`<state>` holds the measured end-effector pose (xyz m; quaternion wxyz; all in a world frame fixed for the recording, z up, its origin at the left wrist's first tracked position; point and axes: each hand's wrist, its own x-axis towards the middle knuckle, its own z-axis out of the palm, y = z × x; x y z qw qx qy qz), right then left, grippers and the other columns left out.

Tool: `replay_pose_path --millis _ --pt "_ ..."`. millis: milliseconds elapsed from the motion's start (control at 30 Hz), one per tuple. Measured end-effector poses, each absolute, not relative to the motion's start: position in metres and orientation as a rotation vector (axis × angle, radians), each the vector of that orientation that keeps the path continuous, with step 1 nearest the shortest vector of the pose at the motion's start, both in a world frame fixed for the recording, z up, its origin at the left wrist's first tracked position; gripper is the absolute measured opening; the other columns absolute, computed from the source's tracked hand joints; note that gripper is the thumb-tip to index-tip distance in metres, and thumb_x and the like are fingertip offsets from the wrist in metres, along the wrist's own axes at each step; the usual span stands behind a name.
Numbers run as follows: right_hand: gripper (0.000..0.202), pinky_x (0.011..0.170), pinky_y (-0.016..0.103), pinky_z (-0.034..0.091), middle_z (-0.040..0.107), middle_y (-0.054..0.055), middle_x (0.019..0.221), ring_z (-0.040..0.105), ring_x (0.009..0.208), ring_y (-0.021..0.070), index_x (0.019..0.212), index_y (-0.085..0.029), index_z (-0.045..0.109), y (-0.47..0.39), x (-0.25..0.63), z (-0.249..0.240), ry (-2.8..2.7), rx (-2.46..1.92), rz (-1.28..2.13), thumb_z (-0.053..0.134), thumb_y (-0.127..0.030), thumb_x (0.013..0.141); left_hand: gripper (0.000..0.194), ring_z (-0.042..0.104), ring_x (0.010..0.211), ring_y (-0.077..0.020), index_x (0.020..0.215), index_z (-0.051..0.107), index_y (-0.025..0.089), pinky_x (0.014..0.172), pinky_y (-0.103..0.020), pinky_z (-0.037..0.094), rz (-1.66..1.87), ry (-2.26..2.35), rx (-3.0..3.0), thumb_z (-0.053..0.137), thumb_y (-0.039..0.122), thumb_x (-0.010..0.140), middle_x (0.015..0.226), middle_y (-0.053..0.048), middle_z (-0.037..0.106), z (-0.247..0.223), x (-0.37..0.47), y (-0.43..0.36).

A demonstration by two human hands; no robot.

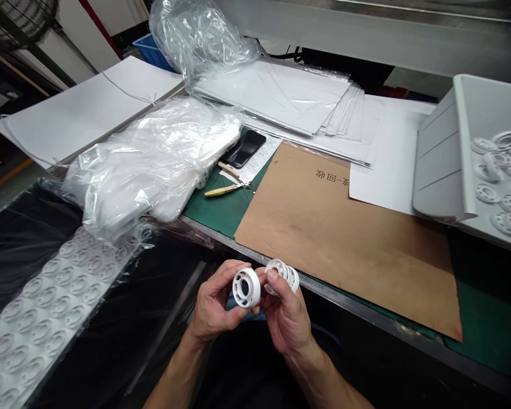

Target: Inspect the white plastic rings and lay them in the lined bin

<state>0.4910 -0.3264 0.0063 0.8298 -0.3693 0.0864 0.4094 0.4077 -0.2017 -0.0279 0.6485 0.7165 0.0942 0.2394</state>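
Between the fingers and thumb of my left hand (216,302) is a white plastic ring (255,288), its spoked inner hub turned toward me. My right hand (286,311) grips white plastic rings (277,267), at least two of them side by side, with the thumb across their edge. The hands are close together in front of the table edge, and the fingers of the right hand come right up to the left hand's ring. More rings of this sort (488,193) lie in the tilted grey bin (440,150) at the right.
Brown cardboard (340,233) covers much of the green tabletop (215,213). Yellow-handled pliers (221,191) and a black phone (246,149) lie left of it. Plastic bags (153,153) and white sheets (276,94) are behind. Rows of rings (46,307) sit on black plastic at lower left.
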Motion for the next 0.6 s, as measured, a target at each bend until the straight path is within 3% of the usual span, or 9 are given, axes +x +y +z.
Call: replay_pose_path --millis 267,600 --pt "0.024 0.05 0.02 0.047 0.062 0.0 0.064 0.055 0.055 0.0107 0.081 -0.017 0.079 -0.331 0.494 0.003 0.163 -0.743 0.849 0.077 -0.039 0.091 0.056 0.069 0.094 -0.0299 0.119 0.079 0.018 0.081 -0.042 0.06 0.512 0.173 1.557 0.08 0.06 0.081 0.098 -0.015 0.074 -0.024 0.407 -0.198" --pt "0.024 0.049 0.021 0.048 0.063 0.0 0.066 0.054 0.055 0.0104 0.08 -0.018 0.08 -0.332 0.494 0.001 0.164 -0.757 0.841 0.08 -0.04 0.087 0.057 0.067 0.09 -0.0276 0.121 0.078 0.018 0.08 -0.041 0.057 0.443 0.084 1.411 0.076 0.061 0.084 0.097 -0.013 0.073 -0.017 0.411 -0.203"
